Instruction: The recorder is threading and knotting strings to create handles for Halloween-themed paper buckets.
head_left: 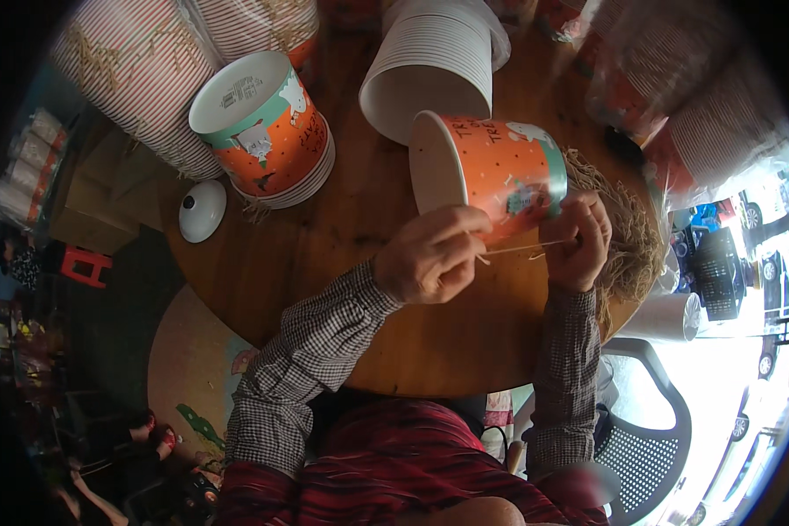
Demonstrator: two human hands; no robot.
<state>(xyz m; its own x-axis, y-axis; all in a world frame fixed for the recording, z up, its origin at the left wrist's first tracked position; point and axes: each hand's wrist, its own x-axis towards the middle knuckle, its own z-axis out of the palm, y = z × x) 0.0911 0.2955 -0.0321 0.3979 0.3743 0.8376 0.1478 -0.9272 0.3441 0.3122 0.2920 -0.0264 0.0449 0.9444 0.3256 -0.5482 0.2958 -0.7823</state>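
Cord, thin, tan [517,249], stretching beside orange round paper bucket [501,167]; curled left hand [434,256], curled right hand [580,244] pinching it; overpulling possibly snapping cord.

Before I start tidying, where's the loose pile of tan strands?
In the head view, the pile lies at the right of the brown wooden table, beside the person's right hand.

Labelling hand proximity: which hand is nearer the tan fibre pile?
Right: the right hand is just left of the tan fibre pile; the left hand is farther left, at the orange tub.
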